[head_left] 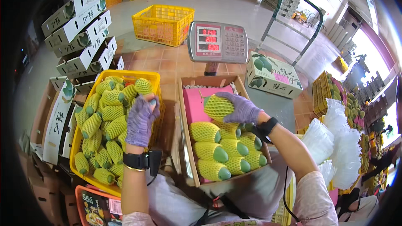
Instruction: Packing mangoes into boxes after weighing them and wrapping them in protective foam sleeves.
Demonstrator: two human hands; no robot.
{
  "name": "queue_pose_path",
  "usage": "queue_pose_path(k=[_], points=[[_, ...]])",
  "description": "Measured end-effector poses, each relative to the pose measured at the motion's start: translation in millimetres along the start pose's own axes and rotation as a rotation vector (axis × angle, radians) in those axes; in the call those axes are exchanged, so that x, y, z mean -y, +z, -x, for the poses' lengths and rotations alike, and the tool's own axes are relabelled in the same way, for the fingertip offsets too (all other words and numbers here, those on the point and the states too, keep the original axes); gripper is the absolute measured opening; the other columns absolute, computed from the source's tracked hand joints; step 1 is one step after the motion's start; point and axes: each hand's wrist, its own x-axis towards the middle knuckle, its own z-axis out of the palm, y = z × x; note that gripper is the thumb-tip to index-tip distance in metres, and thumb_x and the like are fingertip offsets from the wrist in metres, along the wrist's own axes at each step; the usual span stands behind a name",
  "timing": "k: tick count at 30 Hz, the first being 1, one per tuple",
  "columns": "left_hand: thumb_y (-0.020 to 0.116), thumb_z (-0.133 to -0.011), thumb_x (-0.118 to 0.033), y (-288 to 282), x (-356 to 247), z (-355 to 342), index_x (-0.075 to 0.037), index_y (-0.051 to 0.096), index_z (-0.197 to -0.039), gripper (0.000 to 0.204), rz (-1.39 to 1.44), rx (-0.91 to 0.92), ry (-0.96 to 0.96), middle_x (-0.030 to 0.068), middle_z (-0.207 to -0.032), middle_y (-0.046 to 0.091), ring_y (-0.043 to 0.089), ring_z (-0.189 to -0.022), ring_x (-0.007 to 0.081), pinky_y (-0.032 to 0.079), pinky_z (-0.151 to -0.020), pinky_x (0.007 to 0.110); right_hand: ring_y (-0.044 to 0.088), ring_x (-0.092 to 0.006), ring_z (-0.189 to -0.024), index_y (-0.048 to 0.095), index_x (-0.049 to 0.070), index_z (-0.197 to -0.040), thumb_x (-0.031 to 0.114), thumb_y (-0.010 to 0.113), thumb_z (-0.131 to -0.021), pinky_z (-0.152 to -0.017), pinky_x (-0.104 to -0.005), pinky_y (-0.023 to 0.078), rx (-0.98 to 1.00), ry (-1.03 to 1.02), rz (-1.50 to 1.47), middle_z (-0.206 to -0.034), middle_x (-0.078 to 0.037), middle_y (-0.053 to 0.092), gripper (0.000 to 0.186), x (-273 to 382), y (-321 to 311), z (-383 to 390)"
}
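A mango in a yellow foam net (219, 108) is in my right hand (243, 108), its stem end toward the far left. It is above the open carton (184, 142), where several netted mangoes (205, 151) lie in rows on pink lining (197, 108). My left hand (142, 121), in a purple glove like the right, is over the right side of a yellow crate (144, 75) full of netted mangoes (112, 114). Its fingers are curled closed beside a mango at the crate's far right corner; what they grip is mostly hidden.
A scale display (218, 42) stands beyond the carton. Right of it lies a closed printed box (274, 75), before a metal trolley handle (289, 29). Stacked cartons (79, 29) rise at left. White foam nets (335, 146) are heaped at right. Another yellow crate (163, 23) sits farther off.
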Motion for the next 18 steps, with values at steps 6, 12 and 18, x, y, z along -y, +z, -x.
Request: queue_pose_path(k=[6,12,18], points=[[0.062,-0.077,-0.018,-77.8,-19.4,-7.4,-0.011,0.056,-0.101,0.025,-0.11,-0.004,-0.277,-0.0009,-0.089,0.057,0.055,-0.078,0.0102,0.046,-0.065,0.025,0.05,-0.0297,-0.104,0.037,0.021,-0.127,0.036,0.066,-0.06,-0.088,-0.0389,0.039,0.247,0.083,0.742,-0.11,-0.014,0.054,0.075,-19.2,23.3,-71.2],[0.058,-0.075,-0.013,-223.5,-81.0,-5.8,-0.001,0.053,-0.097,0.025,-1.098,-0.519,-0.08,0.0051,-0.083,0.056,0.052,-0.074,0.0137,0.044,-0.07,0.026,0.05,-0.033,-0.103,0.039,0.016,-0.125,0.039,0.065,-0.062,-0.089,-0.0467,0.035,0.329,-0.113,0.678,-0.109,-0.014,0.055,0.071,-59.1,23.1,-77.4],[0.072,-0.055,-0.038,-299.5,-78.5,36.9,-0.001,0.047,-0.112,0.072,-1.742,-0.676,-0.147,0.021,-0.111,0.051,0.047,-0.106,0.0338,0.037,-0.091,0.038,0.044,-0.0345,-0.109,0.04,0.014,-0.122,0.042,0.073,-0.05,-0.094,-0.0467,0.03,0.439,-0.023,0.606,-0.112,-0.014,0.053,0.084,-63.2,20.7,-89.5]])
